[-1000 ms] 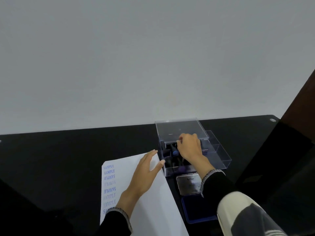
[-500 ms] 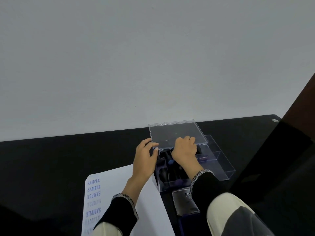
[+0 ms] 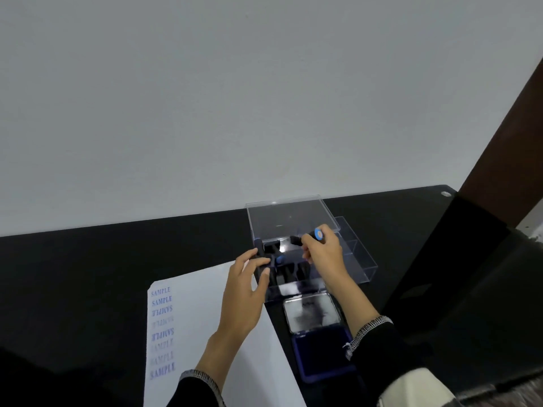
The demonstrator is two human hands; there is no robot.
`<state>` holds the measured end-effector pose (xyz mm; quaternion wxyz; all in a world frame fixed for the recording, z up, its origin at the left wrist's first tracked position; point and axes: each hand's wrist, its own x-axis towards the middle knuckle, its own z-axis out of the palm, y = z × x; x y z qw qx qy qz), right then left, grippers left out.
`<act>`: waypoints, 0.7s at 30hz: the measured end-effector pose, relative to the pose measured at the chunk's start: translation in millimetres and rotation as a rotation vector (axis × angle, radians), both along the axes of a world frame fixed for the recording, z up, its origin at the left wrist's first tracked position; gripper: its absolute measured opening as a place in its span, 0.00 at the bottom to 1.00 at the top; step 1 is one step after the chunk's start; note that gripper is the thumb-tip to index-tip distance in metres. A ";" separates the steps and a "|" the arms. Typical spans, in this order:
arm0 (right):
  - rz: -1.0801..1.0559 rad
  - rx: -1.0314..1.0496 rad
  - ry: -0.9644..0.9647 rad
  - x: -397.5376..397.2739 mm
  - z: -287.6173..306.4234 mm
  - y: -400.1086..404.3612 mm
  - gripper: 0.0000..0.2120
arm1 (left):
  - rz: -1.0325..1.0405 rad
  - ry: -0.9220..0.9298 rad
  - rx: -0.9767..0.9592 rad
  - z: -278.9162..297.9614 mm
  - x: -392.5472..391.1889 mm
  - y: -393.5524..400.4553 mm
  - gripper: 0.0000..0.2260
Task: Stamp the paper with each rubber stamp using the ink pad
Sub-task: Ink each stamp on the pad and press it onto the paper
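Gripping a stamp (image 3: 307, 237), right hand (image 3: 323, 254) clears box (image 3: 357, 259).

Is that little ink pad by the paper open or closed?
Open. The ink pad shows its dark blue inking surface, and its shiny metal lid is flipped back toward the clear stamp box.

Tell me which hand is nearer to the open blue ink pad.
Right. The right hand is up at the clear plastic stamp box gripping a blue-capped stamp, but its forearm crosses just beside the blue ink pad. The left hand sits farther left, over the paper.
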<state>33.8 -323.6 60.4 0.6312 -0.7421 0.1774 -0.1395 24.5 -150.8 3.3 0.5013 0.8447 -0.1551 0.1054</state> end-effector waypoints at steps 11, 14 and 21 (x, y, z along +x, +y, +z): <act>-0.132 -0.177 0.003 -125.2 -26.8 -0.7 0.10 | -0.325 0.065 0.590 -9.5 -91.5 13.9 0.46; -0.157 -0.171 0.050 -143.1 -37.1 -1.1 0.10 | -0.347 0.120 0.736 -16.2 -99.2 16.1 0.55; -0.114 -0.132 0.101 -148.2 -33.7 0.4 0.10 | -0.318 0.162 0.777 -16.8 -98.3 7.4 0.49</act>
